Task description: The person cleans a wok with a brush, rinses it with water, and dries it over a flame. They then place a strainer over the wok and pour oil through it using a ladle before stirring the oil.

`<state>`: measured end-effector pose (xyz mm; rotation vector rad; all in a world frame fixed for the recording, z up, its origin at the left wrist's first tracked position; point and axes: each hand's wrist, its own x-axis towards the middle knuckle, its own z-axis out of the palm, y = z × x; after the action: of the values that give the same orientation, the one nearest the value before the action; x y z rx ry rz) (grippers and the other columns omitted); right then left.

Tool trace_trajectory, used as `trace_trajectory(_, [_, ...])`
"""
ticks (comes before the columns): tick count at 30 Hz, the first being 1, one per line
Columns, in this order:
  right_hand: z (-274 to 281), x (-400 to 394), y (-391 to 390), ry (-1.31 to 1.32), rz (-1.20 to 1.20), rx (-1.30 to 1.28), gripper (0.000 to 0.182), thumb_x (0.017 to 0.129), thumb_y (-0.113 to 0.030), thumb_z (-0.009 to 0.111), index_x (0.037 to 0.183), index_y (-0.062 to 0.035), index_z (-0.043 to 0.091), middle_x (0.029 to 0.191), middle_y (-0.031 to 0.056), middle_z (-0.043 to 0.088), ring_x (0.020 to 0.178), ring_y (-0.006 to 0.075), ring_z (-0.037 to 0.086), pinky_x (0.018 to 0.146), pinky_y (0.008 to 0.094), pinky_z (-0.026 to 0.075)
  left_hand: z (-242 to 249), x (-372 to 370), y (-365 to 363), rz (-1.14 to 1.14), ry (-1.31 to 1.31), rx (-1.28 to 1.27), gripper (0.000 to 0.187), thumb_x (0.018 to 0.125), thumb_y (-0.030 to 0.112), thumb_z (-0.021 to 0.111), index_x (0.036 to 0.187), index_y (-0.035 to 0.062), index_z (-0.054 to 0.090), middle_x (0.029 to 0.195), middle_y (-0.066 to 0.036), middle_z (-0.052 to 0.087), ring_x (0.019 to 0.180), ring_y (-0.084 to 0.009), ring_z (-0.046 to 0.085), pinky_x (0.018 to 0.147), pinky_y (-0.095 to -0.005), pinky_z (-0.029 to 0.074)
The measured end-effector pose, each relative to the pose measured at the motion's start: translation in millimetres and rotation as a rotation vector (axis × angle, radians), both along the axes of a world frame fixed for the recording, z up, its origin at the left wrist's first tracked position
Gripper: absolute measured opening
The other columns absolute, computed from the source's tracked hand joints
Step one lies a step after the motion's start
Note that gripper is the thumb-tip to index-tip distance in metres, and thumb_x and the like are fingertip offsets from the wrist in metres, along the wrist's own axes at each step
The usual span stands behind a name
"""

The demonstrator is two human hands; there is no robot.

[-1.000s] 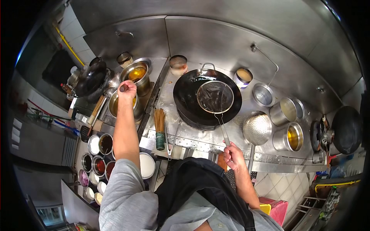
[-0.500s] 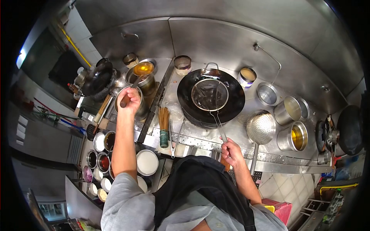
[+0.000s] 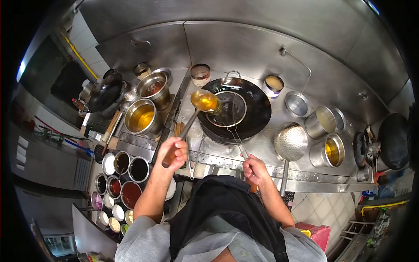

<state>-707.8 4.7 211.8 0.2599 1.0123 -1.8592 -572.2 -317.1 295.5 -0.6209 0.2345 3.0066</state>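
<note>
My left hand (image 3: 174, 151) grips the wooden handle of a long ladle (image 3: 204, 101) whose bowl is full of golden oil and hangs at the left rim of the black wok (image 3: 257, 114). My right hand (image 3: 254, 170) holds the handle of a wire mesh strainer (image 3: 227, 109) that sits inside the wok. The ladle's bowl touches or nearly touches the strainer's left edge.
Two steel pots of oil (image 3: 140, 117) (image 3: 152, 87) stand left of the wok. Several small bowls of sauces and seasonings (image 3: 118, 183) sit at lower left. A perforated skimmer (image 3: 291, 142), steel pots (image 3: 327, 150) and another black wok (image 3: 393, 139) lie to the right. A bamboo brush (image 3: 179, 129) lies by the wok.
My left hand has pulled back from the oil pot and swung the ladle, now full of oil, rightward to the wok. The strainer shifted slightly left in the wok.
</note>
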Motion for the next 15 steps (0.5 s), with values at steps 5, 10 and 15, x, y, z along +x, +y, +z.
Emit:
trace_trajectory(5, [1, 1, 4, 0.006, -0.042, 0.023, 0.024, 0.092, -0.003, 0.045, 0.115, -0.0056, 0.051, 0.066, 0.0004, 0.048, 0.045, 0.0079, 0.037, 0.040, 0.0245, 0.032, -15, 2, 28, -0.188, -0.118, -0.483, 0.045, 0.088, 0.011, 0.051, 0.130, 0.0184, 0.035, 0.064, -0.001, 0.050, 0.045, -0.0143, 0.048, 0.039, -0.0296, 0.039])
trace_trajectory(10, [-7, 1, 11, 0.026, -0.063, 0.058, 0.024, 0.091, -0.005, 0.046, 0.115, -0.0068, 0.052, 0.065, -0.0013, 0.047, 0.045, 0.0070, 0.038, 0.040, 0.0230, 0.030, -12, 3, 33, -0.331, -0.089, -0.943, 0.078, 0.084, 0.005, 0.052, 0.153, 0.0096, 0.017, 0.064, -0.002, 0.052, 0.044, -0.0131, 0.047, 0.039, -0.0279, 0.042])
trace_trajectory(15, [-9, 1, 5, 0.004, -0.073, 0.049, 0.025, 0.091, -0.005, 0.046, 0.115, -0.0076, 0.052, 0.066, -0.0008, 0.047, 0.045, 0.0072, 0.038, 0.040, 0.0233, 0.031, 0, 2, 7, -0.283, -0.181, -1.222, 0.084, 0.078, 0.002, 0.051, 0.154, 0.0073, 0.016, 0.064, -0.002, 0.054, 0.044, -0.0112, 0.046, 0.040, -0.0254, 0.039])
